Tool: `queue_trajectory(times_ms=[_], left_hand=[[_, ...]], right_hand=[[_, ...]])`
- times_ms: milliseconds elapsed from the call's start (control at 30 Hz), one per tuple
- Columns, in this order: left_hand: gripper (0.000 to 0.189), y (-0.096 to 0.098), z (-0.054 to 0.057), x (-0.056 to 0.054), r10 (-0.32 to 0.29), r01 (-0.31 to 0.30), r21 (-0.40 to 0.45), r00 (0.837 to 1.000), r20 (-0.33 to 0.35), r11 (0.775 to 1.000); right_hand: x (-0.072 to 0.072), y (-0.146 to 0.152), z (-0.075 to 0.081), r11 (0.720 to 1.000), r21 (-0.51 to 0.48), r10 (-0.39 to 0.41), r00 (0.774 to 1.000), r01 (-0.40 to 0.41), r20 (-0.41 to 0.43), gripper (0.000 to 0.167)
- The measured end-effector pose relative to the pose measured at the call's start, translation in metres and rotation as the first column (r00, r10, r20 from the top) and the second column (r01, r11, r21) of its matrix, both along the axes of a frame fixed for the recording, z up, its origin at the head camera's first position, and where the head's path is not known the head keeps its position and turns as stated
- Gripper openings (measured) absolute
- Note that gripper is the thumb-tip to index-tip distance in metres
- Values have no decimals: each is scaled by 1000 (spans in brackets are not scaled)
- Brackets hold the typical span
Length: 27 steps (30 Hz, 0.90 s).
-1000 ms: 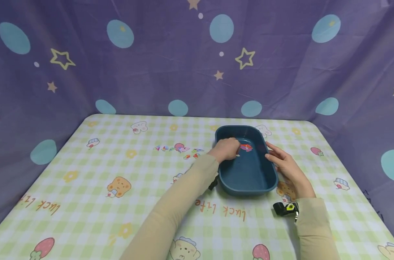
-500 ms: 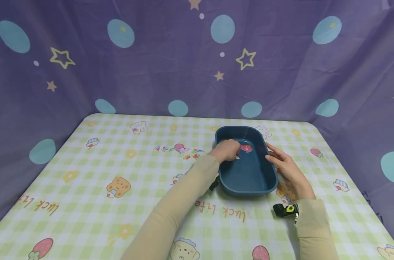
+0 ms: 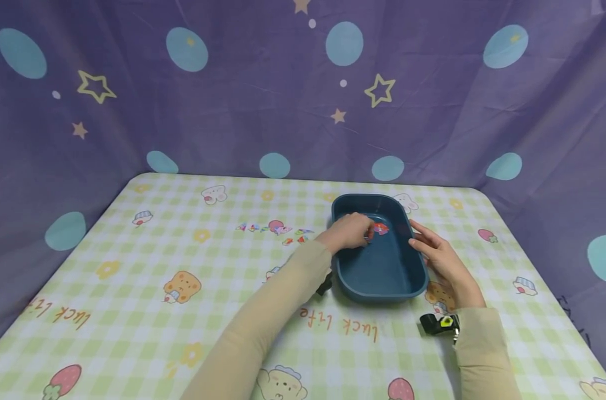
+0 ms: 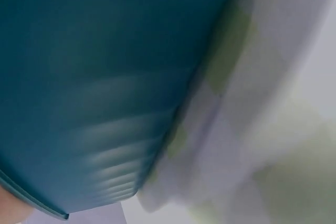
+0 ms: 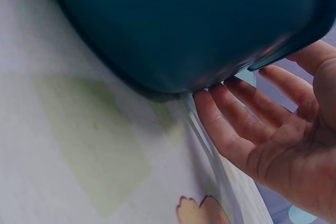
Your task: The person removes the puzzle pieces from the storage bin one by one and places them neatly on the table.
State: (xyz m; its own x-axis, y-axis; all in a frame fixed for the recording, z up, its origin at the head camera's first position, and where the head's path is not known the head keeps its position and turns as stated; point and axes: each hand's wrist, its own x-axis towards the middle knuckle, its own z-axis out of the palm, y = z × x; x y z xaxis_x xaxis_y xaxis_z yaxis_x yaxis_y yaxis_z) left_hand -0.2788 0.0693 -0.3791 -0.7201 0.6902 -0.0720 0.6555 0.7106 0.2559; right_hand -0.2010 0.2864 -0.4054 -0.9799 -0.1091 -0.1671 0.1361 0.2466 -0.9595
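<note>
A dark teal box [image 3: 377, 278] with rounded corners stands on the table. My left hand [image 3: 351, 230] reaches over its left rim, fingers bent down near the box floor. A red, patterned flat piece [image 3: 381, 228] lies in the box just right of those fingers. A tiny pale bit shows under the fingertips; whether they pinch it is hidden. My right hand [image 3: 440, 255] touches the box's right side, its fingers [image 5: 231, 108] fairly straight against the outer wall. In the left wrist view, the box's outer wall [image 4: 94, 77] fills much of the picture.
Several small colourful flat pieces [image 3: 281, 230] lie on the table left of the box. A checked, cartoon-printed cloth [image 3: 148, 244] covers the tabletop. Behind it hangs a purple curtain [image 3: 253, 100] with stars and ovals.
My left hand has shifted slightly right, its fingertips spreading closer to the red piece. The small bit seen by the fingertips is now mostly covered. The right hand and box stay put.
</note>
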Motion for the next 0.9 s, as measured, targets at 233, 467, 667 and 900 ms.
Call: queue_trajectory(times_ms=[233,467,667,900], left_hand=[[9,-2,2,-2,1,-2,149,1000,13,989],[17,-5,6,2,30,-40,256,999,42,966],[21,-11,10,5,47,-50,314,999,19,948],[20,-27,17,9,64,-59,378,998,-2,924]], right_hand=[[-1,0,-3,1000,-6,-12,1000,12,1,60],[-2,-2,-2,1000,-11,-2,1000,2,4,59],[-3,-1,-2,999,-34,0,1000,0,-5,59],[-2,0,-3,1000,-19,-9,1000,9,8,60]])
